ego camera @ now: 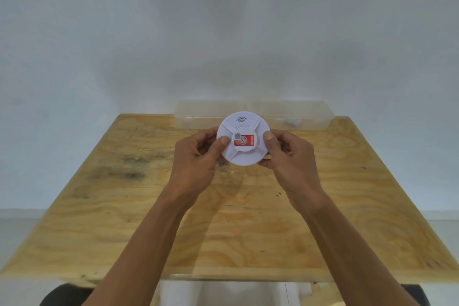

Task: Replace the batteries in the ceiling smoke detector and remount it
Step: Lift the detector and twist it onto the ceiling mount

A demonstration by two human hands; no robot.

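Left hand (198,154) grips the left rim of the white smoke detector (243,138), thumb pressed on its face, fingers curled behind. The detector hangs above the wooden surface (248,226), its red label (244,141) facing the camera. Right hand (289,154) clamps the right rim the same way. Beyond, a clear plastic box (293,117) sits at the far edge.

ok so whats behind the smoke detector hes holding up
Behind the smoke detector, at the far edge of the wooden table, sits a clear plastic case. The detector covers the case's middle, so what lies there cannot be seen.
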